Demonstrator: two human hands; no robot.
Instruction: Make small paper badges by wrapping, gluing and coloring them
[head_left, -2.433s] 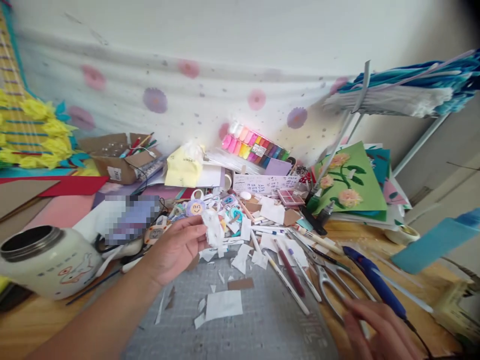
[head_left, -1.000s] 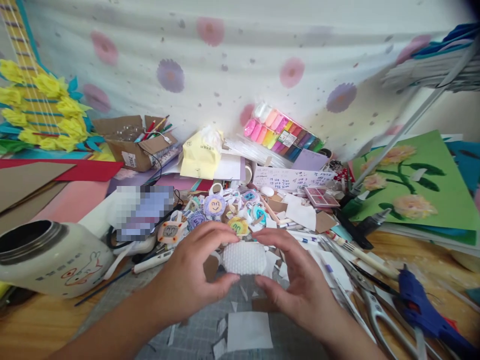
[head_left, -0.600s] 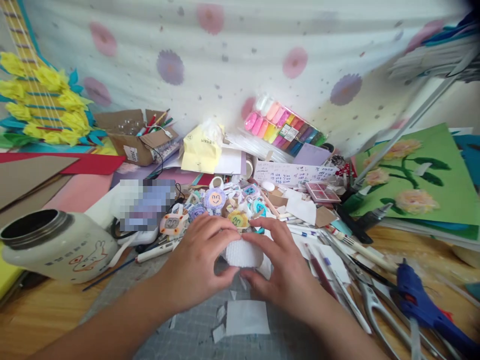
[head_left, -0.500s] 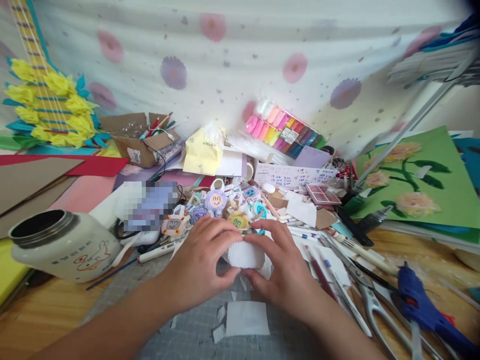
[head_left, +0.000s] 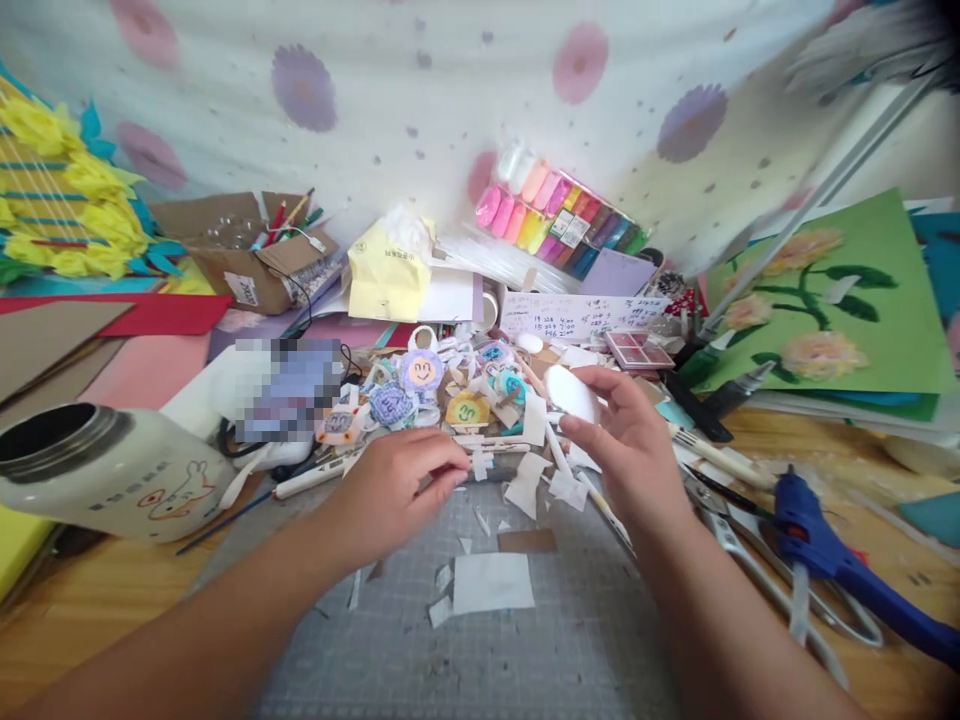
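My right hand (head_left: 626, 445) holds a small white oval piece (head_left: 571, 392) between thumb and fingers, raised over the paper scraps. My left hand (head_left: 397, 490) rests low on the far edge of the grey cutting mat (head_left: 525, 650), its fingers curled down on the scraps; what they hold, if anything, is hidden. Just beyond both hands lies a heap of small painted cut-outs (head_left: 424, 385). A white paper square (head_left: 493, 582) and a brown card strip (head_left: 526, 540) lie on the mat below the hands.
A cream jar (head_left: 105, 475) lies at left. Scissors (head_left: 780, 575) and a blue glue gun (head_left: 832, 555) lie at right. A clay set (head_left: 559, 215), a yellow tissue pack (head_left: 386, 270), a cardboard box (head_left: 251, 265) and a green flower card (head_left: 832, 310) stand behind.
Both hands gripped the white piece together over the mat; now the right hand alone holds it, lifted to the right, and the left hand has dropped to the scraps.
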